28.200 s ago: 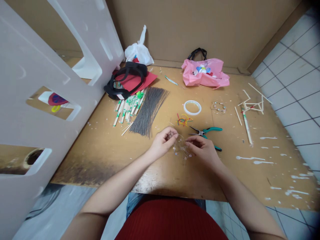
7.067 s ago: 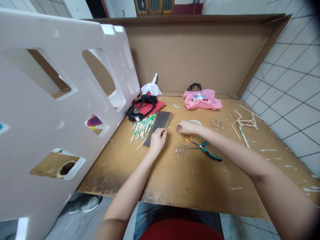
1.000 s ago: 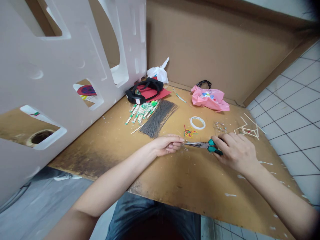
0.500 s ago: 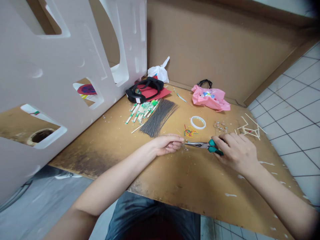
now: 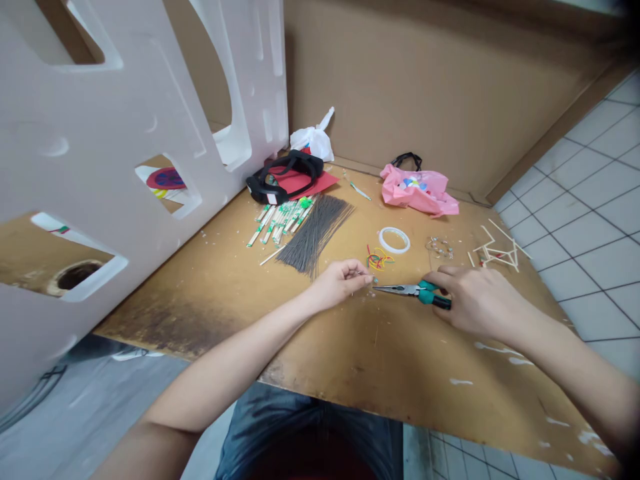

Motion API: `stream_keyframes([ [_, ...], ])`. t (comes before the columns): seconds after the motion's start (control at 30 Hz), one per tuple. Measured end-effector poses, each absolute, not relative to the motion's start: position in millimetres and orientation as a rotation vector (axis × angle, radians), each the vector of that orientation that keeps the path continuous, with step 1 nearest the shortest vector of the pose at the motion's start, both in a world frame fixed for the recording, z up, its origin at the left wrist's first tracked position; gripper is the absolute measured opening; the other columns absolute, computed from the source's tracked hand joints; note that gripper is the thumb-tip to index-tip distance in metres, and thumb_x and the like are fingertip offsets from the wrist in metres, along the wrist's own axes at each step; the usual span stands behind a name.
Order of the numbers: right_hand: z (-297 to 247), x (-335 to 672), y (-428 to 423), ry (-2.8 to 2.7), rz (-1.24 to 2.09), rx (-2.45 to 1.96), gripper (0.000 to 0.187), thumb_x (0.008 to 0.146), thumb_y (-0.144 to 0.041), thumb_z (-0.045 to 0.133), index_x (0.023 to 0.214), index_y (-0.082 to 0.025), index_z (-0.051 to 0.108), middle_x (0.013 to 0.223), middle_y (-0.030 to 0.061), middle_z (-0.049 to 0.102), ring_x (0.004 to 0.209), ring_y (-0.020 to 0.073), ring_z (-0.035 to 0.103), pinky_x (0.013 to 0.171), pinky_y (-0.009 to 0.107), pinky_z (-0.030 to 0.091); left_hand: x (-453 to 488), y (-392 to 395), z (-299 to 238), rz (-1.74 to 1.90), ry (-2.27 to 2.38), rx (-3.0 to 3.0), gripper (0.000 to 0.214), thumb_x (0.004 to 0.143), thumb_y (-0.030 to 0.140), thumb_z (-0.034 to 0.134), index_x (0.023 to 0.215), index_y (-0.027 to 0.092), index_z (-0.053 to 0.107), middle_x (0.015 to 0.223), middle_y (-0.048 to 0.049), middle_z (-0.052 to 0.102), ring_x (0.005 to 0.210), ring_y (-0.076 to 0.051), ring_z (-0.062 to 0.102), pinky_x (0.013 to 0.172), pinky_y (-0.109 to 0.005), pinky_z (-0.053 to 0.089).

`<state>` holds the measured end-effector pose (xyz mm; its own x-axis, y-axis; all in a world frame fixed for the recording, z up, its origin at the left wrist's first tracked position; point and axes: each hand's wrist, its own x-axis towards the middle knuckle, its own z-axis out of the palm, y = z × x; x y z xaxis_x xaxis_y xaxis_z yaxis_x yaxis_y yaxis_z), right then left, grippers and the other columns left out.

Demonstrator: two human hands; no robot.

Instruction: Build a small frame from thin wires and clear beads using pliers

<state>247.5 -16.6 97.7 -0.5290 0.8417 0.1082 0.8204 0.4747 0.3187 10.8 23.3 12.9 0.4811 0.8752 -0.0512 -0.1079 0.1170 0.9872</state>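
My right hand (image 5: 473, 300) is wrapped round the teal-and-black handles of needle-nose pliers (image 5: 407, 291), whose jaws point left. The tip of the jaws ends just right of my left hand (image 5: 343, 283). The fingers of my left hand are pinched together on something small and thin, too fine to make out. Just beyond the hands lie red, yellow and green rubber bands (image 5: 379, 258) and a roll of white tape (image 5: 394, 240). A bundle of dark thin wires (image 5: 315, 233) fans out behind my left hand.
Paper-wrapped chopsticks (image 5: 283, 222) lie beside a black headband device (image 5: 287, 177) on red paper. A pink bag (image 5: 419, 190) and a white bag (image 5: 314, 141) sit at the back. Thin sticks (image 5: 500, 250) and wire pieces (image 5: 440, 247) lie right. A white plastic panel (image 5: 125, 120) stands left.
My left hand has turned, with its fingers raised and bent more. The pliers' tip has come slightly away from the left fingertips. The whole view has shifted a little.
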Motion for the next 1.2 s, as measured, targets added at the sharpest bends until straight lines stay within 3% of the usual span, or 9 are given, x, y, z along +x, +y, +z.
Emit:
stream_keyframes([
  [0.17,105.2,255.1,-14.0,2.581,0.51,1.436,0.013,0.07,-0.028,0.056,0.081,-0.022,0.062,0.073,0.001,0.063,0.054,0.0133,0.049,0.049,0.027,0.02,1.9,30.3,17.0,0.732,0.709,1.223,0.026,0.068,0.035,0.069,0.075,0.013,0.057,0.058,0.002,0.057,0.047,-0.007,0.053,0.042,-0.018,0.039],
  [0.27,109.4,260.1,-15.3,2.591,0.533,1.419,0.016,0.073,-0.029,0.055,0.086,-0.023,0.062,0.073,0.0013,0.062,0.057,0.0144,0.05,0.05,0.028,0.022,-2.0,32.8,16.7,0.712,0.656,1.253,0.029,0.068,0.037,0.07,0.075,0.013,0.055,0.058,0.0002,0.06,0.051,-0.01,0.058,0.045,-0.02,0.042],
  [0.53,115.0,263.8,-21.6,2.627,0.592,1.411,0.019,0.075,-0.029,0.054,0.091,-0.021,0.062,0.078,0.0042,0.062,0.067,0.0176,0.053,0.054,0.029,0.028,-2.7,30.2,18.0,0.752,0.691,1.538,0.033,0.08,0.045,0.056,0.068,0.015,0.05,0.051,0.007,0.044,0.044,-0.004,0.036,0.045,-0.018,0.029],
  [0.67,113.0,257.8,-25.3,2.697,0.868,1.292,0.021,0.081,-0.032,0.052,0.093,-0.018,0.062,0.084,0.0091,0.063,0.075,0.0214,0.053,0.063,0.032,0.031,-0.1,32.0,14.0,0.846,0.71,1.486,0.037,0.078,0.048,0.056,0.064,0.016,0.045,0.05,0.0085,0.036,0.045,-0.004,0.031,0.047,-0.018,0.025],
  [0.77,107.5,249.7,-26.5,2.721,1.051,1.128,0.02,0.084,-0.031,0.051,0.092,-0.018,0.063,0.077,0.0073,0.062,0.07,0.0199,0.05,0.062,0.032,0.028,2.4,32.3,11.1,0.829,0.715,1.333,0.039,0.075,0.05,0.058,0.063,0.017,0.042,0.047,0.0095,0.033,0.042,-0.004,0.026,0.045,-0.019,0.022],
  [1.2,96.9,233.6,-18.3,2.703,1.145,0.978,0.017,0.083,-0.023,0.051,0.095,-0.018,0.06,0.073,0.0055,0.057,0.069,0.0192,0.044,0.063,0.032,0.026,5.8,29.0,13.9,0.753,0.76,1.222,0.036,0.074,0.042,0.06,0.057,0.017,0.041,0.045,0.0088,0.034,0.04,-0.003,0.026,0.044,-0.02,0.017],
])
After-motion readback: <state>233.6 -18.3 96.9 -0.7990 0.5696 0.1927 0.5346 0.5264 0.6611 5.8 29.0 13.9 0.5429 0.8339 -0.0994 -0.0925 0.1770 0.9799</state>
